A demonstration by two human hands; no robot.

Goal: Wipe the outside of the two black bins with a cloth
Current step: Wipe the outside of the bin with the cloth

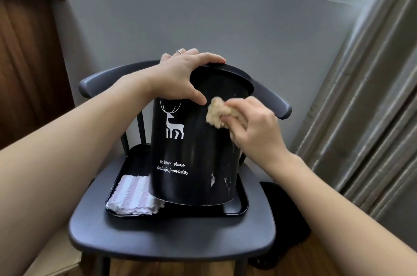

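Striped folded towel (135, 196) sits at the tray's (234, 208) near-left corner. The bin (191, 151) stands tilted mid-tray; if my right hand (255, 126), bunched around the cloth (220, 115), pushes hard, it tips. Left hand (180, 77) clamps the rim.

Seat front: bare chair seat (171, 234) | tray (234, 209) left corner: folded cloth (133, 196) (touching bin (194, 151)) | behind bin: chair backrest (274, 100), close.

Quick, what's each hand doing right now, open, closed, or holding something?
Left hand: grips the rim of the black bin, thumb on its front.
Right hand: holds the beige cloth bunched against the bin's side.
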